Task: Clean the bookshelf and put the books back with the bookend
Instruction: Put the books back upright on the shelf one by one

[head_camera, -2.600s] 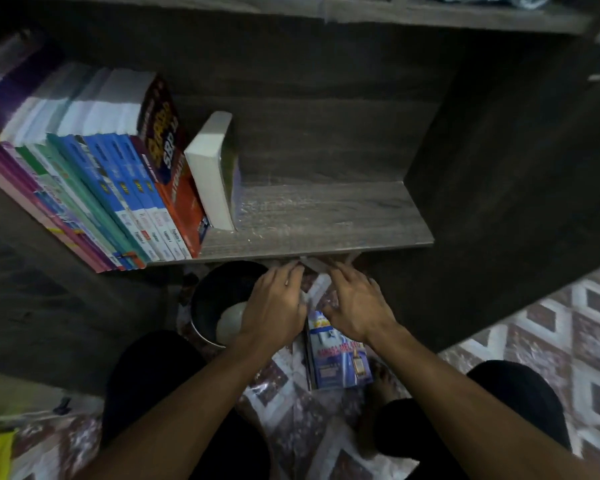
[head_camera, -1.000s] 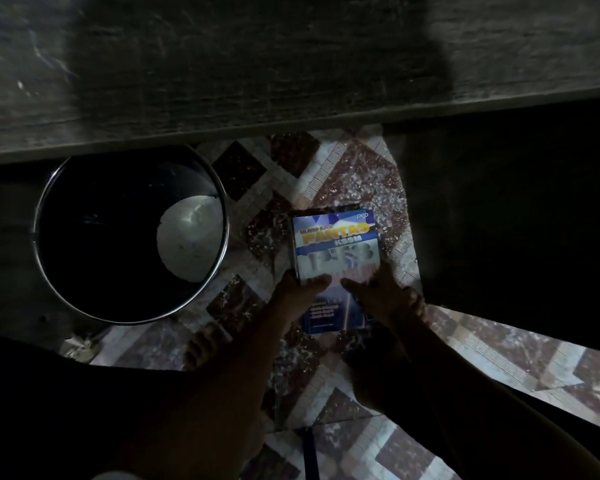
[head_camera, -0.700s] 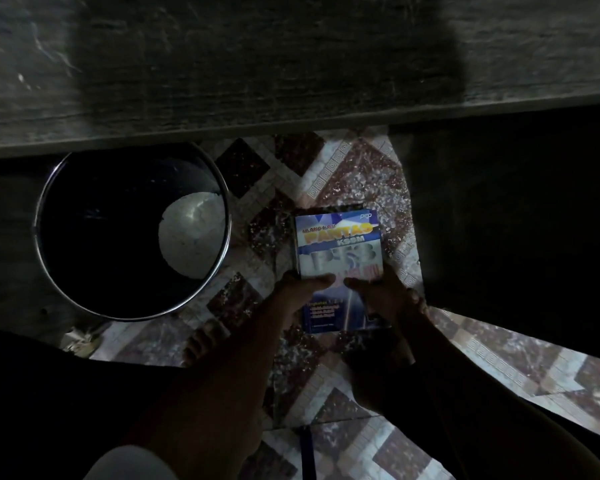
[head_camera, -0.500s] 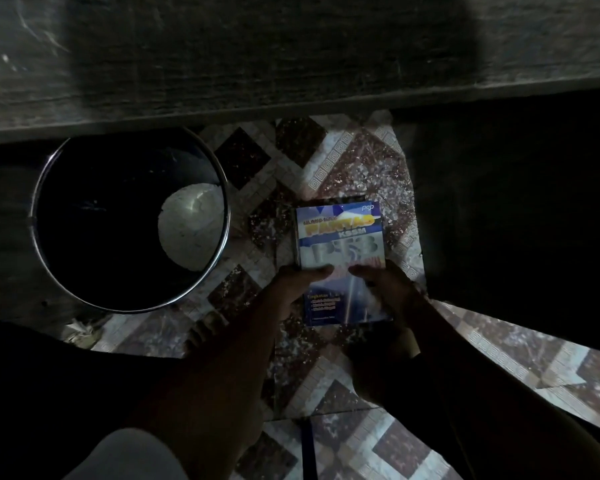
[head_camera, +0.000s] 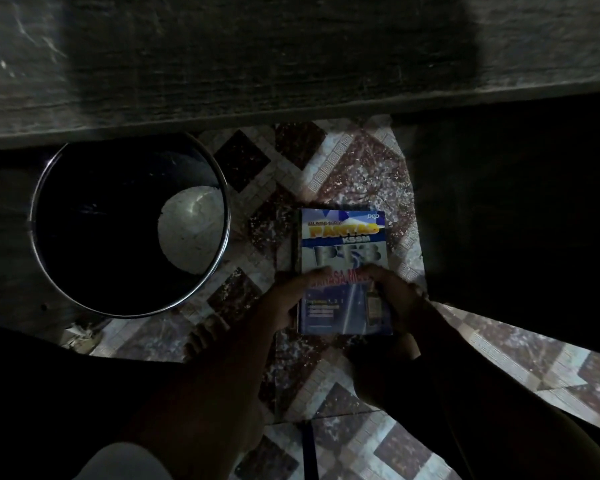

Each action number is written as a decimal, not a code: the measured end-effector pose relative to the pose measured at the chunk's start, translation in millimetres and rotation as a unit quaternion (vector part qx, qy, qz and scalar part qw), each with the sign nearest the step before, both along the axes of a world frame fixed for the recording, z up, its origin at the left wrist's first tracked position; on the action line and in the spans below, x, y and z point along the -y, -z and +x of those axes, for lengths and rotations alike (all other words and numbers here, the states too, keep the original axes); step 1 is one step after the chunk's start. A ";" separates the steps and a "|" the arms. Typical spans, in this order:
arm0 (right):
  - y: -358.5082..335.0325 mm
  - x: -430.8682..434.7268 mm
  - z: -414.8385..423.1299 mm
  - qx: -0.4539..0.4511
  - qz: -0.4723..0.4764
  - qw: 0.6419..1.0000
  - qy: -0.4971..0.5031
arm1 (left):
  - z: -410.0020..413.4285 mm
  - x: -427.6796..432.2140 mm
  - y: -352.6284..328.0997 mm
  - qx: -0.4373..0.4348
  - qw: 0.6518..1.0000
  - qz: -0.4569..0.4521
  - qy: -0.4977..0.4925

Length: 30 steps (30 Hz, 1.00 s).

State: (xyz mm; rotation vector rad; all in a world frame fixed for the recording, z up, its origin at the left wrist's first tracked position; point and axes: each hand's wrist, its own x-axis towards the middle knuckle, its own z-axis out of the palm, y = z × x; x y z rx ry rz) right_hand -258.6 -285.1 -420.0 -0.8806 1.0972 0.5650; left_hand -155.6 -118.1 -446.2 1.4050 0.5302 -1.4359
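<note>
Book [head_camera: 343, 242]: lately only reached for, now clasped at its lower edges by left hand [head_camera: 284, 303] and right hand [head_camera: 399, 299], thumbs on cover; reshelving pending.

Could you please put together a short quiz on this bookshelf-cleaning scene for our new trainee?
1. True or false: the blue book lies inside the round bin.
2. Multiple choice: in the head view, where does the round bin stand relative to the blue book? A) to its left B) to its right C) on top of it
3. Short answer: what do the left hand and the right hand grip between them?
Key: 1 false; 2 A; 3 the blue book.
</note>
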 end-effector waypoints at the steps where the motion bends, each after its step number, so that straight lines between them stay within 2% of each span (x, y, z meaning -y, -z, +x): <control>1: 0.4 -1.9 -1.7 0.009 0.014 1.000 0.008 | -1.7 0.1 0.9 0.006 1.000 -0.006 -0.004; 6: -6.1 -12.6 -4.6 0.028 -0.021 0.999 0.032 | -5.4 -1.4 -1.0 0.034 0.999 0.028 -0.005; 9: -5.8 -16.8 -5.9 0.025 -0.073 0.995 0.059 | -9.9 -0.6 -1.9 0.064 0.997 -0.006 -0.049; 13: -16.2 -21.6 -2.6 0.029 -0.156 0.986 0.044 | -12.8 0.1 -4.9 0.082 0.991 -0.043 -0.097; 16: -8.7 -19.9 -7.2 0.012 -0.184 0.983 -0.013 | -12.7 -1.2 -8.6 0.094 0.987 -0.043 -0.119; 25: -55.7 -25.3 2.0 0.081 -0.198 0.977 0.007 | -6.1 -1.8 -31.0 0.119 0.985 -0.040 -0.122; 28: -72.4 -25.1 0.9 0.086 -0.200 0.976 -0.011 | -6.8 -2.5 -45.7 0.120 0.984 -0.050 -0.123; 30: -84.6 -26.8 -0.5 0.079 -0.201 0.976 0.011 | -9.0 -3.3 -57.2 0.118 0.984 -0.045 -0.125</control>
